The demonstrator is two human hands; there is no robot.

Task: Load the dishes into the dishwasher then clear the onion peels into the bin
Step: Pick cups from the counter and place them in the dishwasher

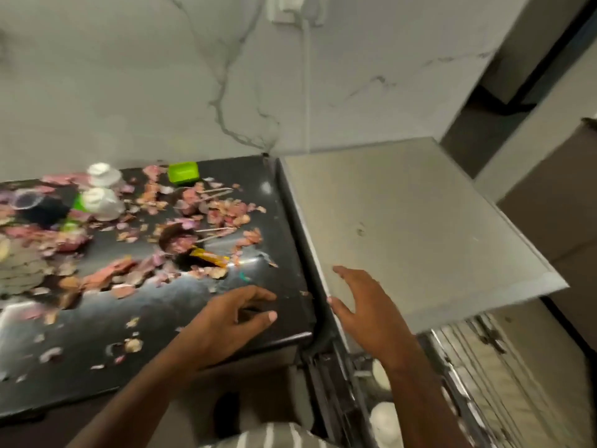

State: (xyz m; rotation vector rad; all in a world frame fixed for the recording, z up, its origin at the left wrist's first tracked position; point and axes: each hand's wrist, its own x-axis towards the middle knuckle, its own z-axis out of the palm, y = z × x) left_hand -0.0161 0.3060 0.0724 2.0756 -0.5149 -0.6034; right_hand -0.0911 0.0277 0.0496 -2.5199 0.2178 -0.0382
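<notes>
Pink onion peels (210, 211) lie scattered across the black countertop (155, 321). Two upturned white bowls (101, 202) sit at the back left, a third smaller one (101, 174) behind. My left hand (226, 321) hovers over the counter's right corner, fingers loosely curled and empty. My right hand (365, 305) is spread, empty, at the left edge of the steel dishwasher top (420, 221). Below it the pulled-out rack (468, 383) holds white dishes (384, 418).
A green box (183, 172) stands at the counter's back. A yellow wrapper (210, 257) and thin sticks lie among the peels. A clear cup (26, 200) sits far left. A marble wall rises behind, with a white cable. A dark gap opens at the right.
</notes>
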